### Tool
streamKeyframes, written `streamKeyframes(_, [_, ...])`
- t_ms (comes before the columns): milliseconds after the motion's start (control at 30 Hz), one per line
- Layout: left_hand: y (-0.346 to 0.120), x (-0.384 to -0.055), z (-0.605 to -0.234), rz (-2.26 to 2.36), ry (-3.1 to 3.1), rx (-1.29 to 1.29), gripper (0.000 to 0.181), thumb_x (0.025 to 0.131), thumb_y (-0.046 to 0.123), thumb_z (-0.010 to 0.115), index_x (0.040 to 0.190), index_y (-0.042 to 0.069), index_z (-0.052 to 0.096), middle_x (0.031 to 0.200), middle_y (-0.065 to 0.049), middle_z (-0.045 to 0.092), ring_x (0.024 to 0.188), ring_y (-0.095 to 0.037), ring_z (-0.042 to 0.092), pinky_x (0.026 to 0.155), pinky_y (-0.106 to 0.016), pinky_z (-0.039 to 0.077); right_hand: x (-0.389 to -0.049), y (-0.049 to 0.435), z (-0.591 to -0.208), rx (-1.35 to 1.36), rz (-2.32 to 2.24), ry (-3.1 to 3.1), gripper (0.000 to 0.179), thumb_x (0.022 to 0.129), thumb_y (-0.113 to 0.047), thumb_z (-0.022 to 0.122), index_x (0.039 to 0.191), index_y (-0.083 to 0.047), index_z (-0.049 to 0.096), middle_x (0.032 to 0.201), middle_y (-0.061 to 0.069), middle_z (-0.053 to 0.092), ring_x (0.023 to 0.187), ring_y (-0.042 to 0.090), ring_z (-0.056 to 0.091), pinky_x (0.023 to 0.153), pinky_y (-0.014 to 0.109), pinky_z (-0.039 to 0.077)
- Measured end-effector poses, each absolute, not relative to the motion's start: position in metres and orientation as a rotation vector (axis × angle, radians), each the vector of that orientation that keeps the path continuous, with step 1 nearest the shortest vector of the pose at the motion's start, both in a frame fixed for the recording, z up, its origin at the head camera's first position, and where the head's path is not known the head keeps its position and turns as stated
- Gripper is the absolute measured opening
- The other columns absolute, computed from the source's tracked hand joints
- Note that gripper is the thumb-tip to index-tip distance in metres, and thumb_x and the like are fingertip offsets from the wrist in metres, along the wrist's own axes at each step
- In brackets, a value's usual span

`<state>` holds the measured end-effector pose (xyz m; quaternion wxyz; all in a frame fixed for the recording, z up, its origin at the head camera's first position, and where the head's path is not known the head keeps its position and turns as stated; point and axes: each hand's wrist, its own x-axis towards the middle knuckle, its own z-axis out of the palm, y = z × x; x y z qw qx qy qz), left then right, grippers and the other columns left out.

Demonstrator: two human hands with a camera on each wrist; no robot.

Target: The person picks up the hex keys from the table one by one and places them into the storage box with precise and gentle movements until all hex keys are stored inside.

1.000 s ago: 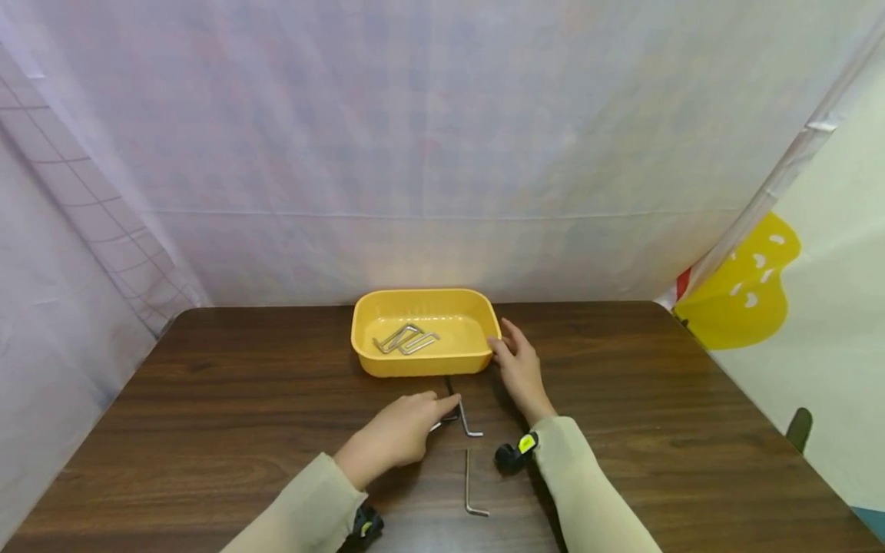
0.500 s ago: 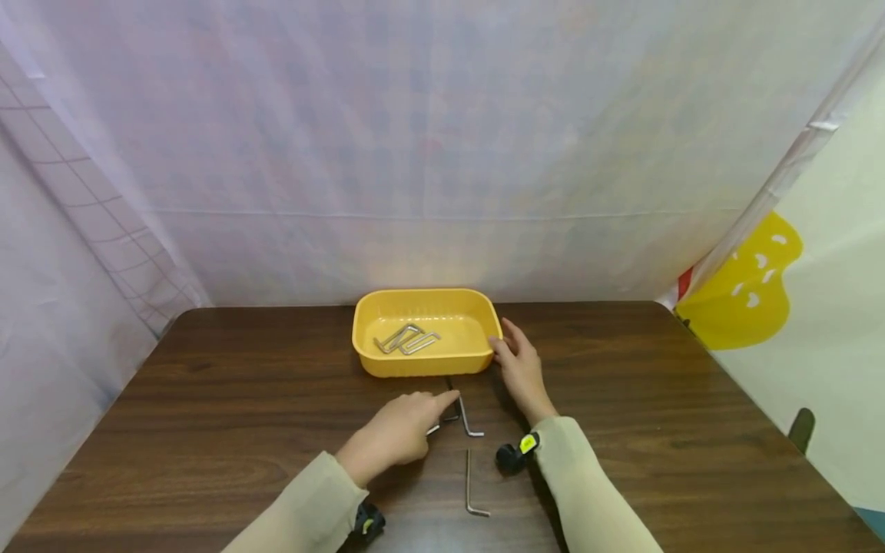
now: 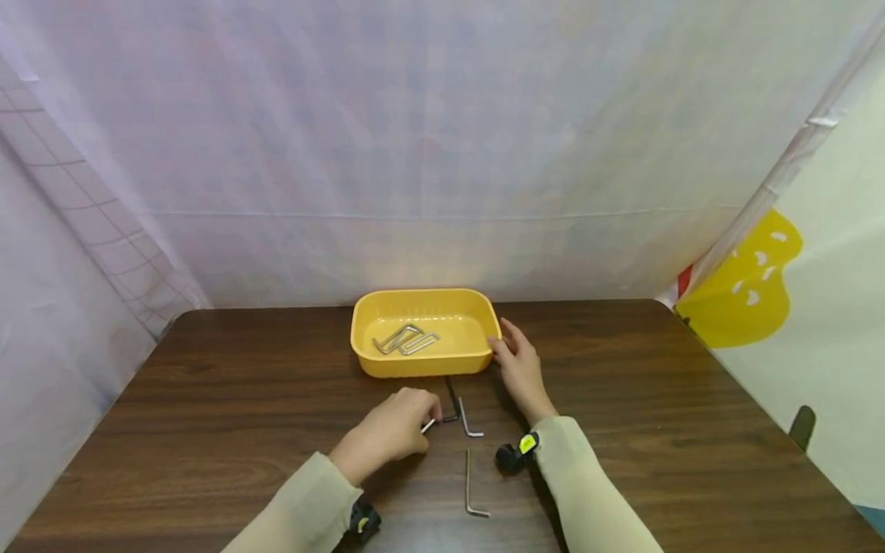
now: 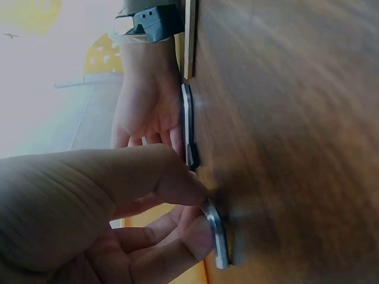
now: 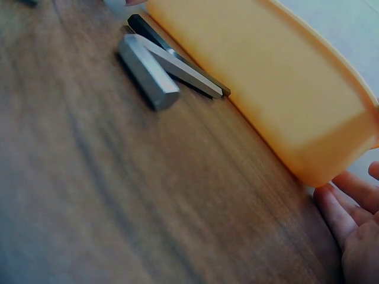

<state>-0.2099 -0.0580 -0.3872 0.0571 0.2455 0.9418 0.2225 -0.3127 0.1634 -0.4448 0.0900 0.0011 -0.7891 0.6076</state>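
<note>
Only the head view shows the inside of the yellow rectangular plastic tub, at the frame's centre, where bent silver metal keys lie. Right of centre, the right hand touches it with relaxed fingers. Below centre, the left hand pinches a single silver key, clearest in the left wrist view.

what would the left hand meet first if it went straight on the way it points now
Probably the black L-shaped key just ahead of the left hand, though depth is hard to judge.

Four hex keys outside one yellow tray — an unclear number inside — and one table.
</note>
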Motion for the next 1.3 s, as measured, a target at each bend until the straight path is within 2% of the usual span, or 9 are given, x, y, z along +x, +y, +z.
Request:
streamKeyframes(333, [-0.062,-0.214,-0.385,0.717,2.874,0.832,0.036,0.063,-0.006,0.078,0.094,0.012,0.072,0.077,0.002,0.064,0.071,-0.009,0.055,0.064,-0.024,0.046,-0.312,0.163,-0.444,-0.008,1.811,-2.342,0.057,0.099,-0.028,0.059,0.152,-0.014,0.044,0.134,0.020,0.065,0.106,0.025,0.069,0.082,0.021,0.053])
streamKeyframes(600, [-0.062,-0.217,-0.366,0.728,2.921,0.954,0.036,0.069,-0.007,0.073,0.100,0.011,0.074,0.080,0.004,0.064,0.073,-0.008,0.057,0.067,-0.023,0.047,-0.311,0.161,-0.443,-0.007,1.836,-2.327,0.056,0.099,-0.026,0.059,0.152,-0.013,0.044,0.136,0.020,0.064,0.109,0.025,0.068,0.089,0.027,0.055])
streamKeyframes(767, [-0.064,-0.222,-0.351,0.755,2.974,1.002,0.034,0.072,-0.008,0.069,0.100,0.012,0.074,0.080,0.004,0.063,0.075,-0.009,0.056,0.068,-0.025,0.047,-0.311,0.161,-0.442,-0.008,1.836,-2.328,0.056,0.099,-0.027,0.059,0.152,-0.013,0.045,0.138,0.020,0.063,0.114,0.028,0.066,0.091,0.027,0.055])
streamKeyframes(867, [-0.065,-0.227,-0.340,0.785,3.002,0.991,0.034,0.074,-0.007,0.069,0.101,0.013,0.073,0.083,0.003,0.065,0.077,-0.012,0.057,0.070,-0.029,0.047,-0.310,0.162,-0.441,-0.009,1.832,-2.330,0.056,0.099,-0.027,0.059,0.152,-0.012,0.045,0.138,0.020,0.063,0.114,0.029,0.066,0.091,0.027,0.055])
streamKeyframes(1067, [-0.066,-0.246,-0.322,0.778,3.021,0.964,0.033,0.078,-0.006,0.068,0.107,0.010,0.072,0.092,-0.003,0.072,0.080,-0.013,0.062,0.069,-0.028,0.051,-0.310,0.163,-0.442,-0.011,1.818,-2.334,0.056,0.100,-0.026,0.059,0.152,-0.012,0.045,0.138,0.021,0.063,0.113,0.029,0.067,0.091,0.027,0.055])
streamKeyframes(1300, [-0.061,-0.280,-0.307,0.720,2.960,0.883,0.033,0.085,-0.002,0.068,0.116,0.011,0.070,0.102,-0.007,0.071,0.087,-0.017,0.065,0.075,-0.030,0.054,-0.311,0.163,-0.442,-0.007,1.833,-2.321,0.056,0.100,-0.027,0.060,0.152,-0.013,0.045,0.137,0.021,0.063,0.113,0.029,0.067,0.088,0.025,0.055])
